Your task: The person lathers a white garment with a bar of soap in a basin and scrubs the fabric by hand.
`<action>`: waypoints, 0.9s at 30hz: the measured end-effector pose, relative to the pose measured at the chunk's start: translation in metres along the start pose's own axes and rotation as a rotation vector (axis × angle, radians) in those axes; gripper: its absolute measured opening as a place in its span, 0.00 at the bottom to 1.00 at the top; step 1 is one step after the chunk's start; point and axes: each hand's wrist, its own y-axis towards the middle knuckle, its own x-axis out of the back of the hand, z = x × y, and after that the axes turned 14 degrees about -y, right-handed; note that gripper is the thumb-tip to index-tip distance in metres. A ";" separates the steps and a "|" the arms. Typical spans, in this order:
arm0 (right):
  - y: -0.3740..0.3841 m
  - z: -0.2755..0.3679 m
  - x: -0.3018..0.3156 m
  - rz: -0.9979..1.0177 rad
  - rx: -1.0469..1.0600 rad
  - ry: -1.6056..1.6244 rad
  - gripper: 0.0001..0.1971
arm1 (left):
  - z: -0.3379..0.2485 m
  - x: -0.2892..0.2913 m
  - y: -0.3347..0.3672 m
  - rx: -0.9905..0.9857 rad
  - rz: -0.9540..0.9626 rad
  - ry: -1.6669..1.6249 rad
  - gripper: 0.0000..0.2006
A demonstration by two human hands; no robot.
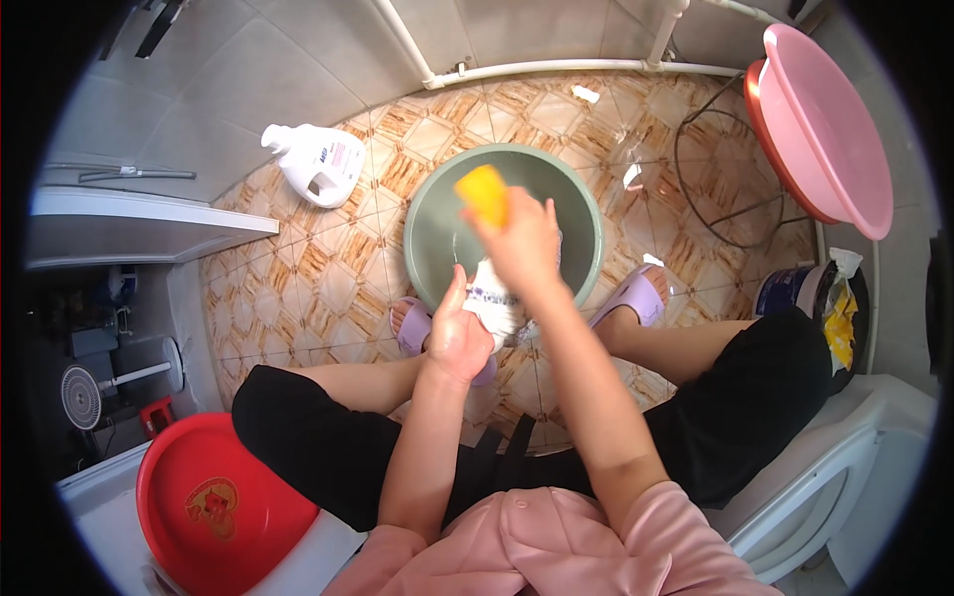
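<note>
In front of me a grey-green basin (505, 154) stands on the floor between my feet. Bunched over its near rim is a white cloth (492, 298) with a dark patterned band. My left hand (460, 338) grips the cloth's left side, thumb up; its other fingers are partly hidden. Above the basin, my right hand (522, 243) is closed around a yellow block (483, 195). Motion blurs the block, so I cannot tell whether it is soap or a brush. Part of the cloth lies hidden under my right hand and forearm.
A white jug (316, 164) lies on the tiles at the left. At far right lean pink (830, 129) and red basins, near a looped hose (686, 189). A red basin (214, 507) sits lower left, and a white toilet seat (825, 497) lower right. White pipes (556, 70) edge the back wall.
</note>
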 end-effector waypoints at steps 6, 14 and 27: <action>0.000 -0.044 0.019 0.432 -0.363 1.052 0.19 | -0.014 -0.024 -0.005 -0.010 0.086 0.005 0.25; -0.083 0.069 -0.013 0.023 0.203 0.346 0.27 | -0.012 0.032 0.015 -0.711 0.321 0.229 0.22; -0.069 0.059 -0.016 -0.010 0.339 0.123 0.30 | -0.013 0.032 0.011 -0.489 0.393 0.186 0.30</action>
